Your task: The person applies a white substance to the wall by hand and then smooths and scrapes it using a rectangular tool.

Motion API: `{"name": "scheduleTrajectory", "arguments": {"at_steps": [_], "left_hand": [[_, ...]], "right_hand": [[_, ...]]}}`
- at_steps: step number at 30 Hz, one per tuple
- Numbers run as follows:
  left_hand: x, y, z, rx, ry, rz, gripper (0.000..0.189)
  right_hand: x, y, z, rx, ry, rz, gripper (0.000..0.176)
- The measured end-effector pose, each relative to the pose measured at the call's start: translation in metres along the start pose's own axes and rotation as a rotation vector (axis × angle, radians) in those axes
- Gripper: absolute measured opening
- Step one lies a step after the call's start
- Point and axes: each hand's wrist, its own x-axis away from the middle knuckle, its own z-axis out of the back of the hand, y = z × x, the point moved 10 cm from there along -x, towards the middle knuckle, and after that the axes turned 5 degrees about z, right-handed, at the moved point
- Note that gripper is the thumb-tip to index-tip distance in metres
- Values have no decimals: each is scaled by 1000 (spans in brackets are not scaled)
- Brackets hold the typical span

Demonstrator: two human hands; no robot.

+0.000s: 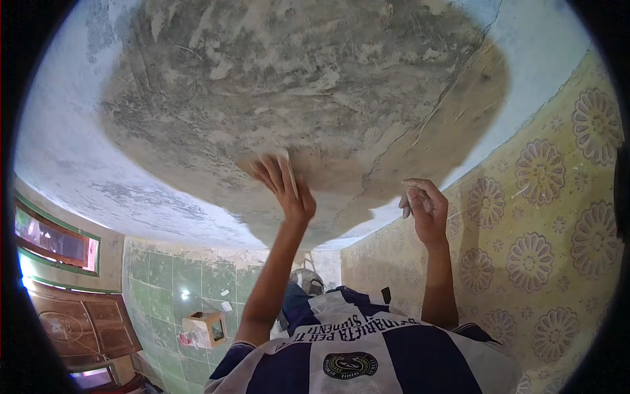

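Fingers (268,172) of left hand (287,192) splayed on tan pad (248,163).
Rub evenly over grey patch (295,79); right hand (425,209) curled, hold unclear.

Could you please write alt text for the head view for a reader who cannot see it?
A person's left hand presses a flat tan pad, blurred, against a large rough grey plaster patch on a pale blue surface. The right hand, fingers curled, hovers beside a yellow floral-patterned wall.
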Motion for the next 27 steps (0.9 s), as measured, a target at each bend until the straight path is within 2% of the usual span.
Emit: {"name": "scheduleTrajectory", "arguments": {"at_steps": [1,3,4,6,8,11,13,15,19,21,22,24,25,27], "left_hand": [[-14,4,-4,2,-6,2,56],[-26,16,-1,-56,123,-26,55],[-10,14,-5,-49,125,-32,55],[64,-8,-42,-63,-122,-61,55],[125,-26,-58,-65,-265,4,57],[114,-15,-52,-1,-329,51,58],[72,1,-52,-32,-346,-21,59],[30,24,-41,-73,-207,-129,59],[65,10,-61,-116,-202,-196,60],[133,-15,-92,-93,-565,-93,64],[151,-14,-86,-89,-567,-94,64],[179,-18,-95,-49,-734,4,65],[171,-13,-100,-42,-735,-1,65],[127,7,-89,-17,-555,-32,67]], "right_hand": [[1,-1,0,2,3,-5,22],[4,-9,1,-1,-13,33,22],[5,-10,4,2,-7,39,22],[10,-6,10,-4,28,4,21],[14,3,15,-15,47,-13,21],[18,9,19,-23,60,-39,21],[23,11,17,-27,53,-54,21],[20,7,15,-35,50,-30,20],[17,3,17,-22,64,-30,20],[20,5,18,-39,80,-33,20],[22,6,18,-36,84,-34,20],[25,10,18,-25,60,-63,20],[26,9,20,-20,67,-62,20],[30,10,22,-15,76,-83,21]]}}
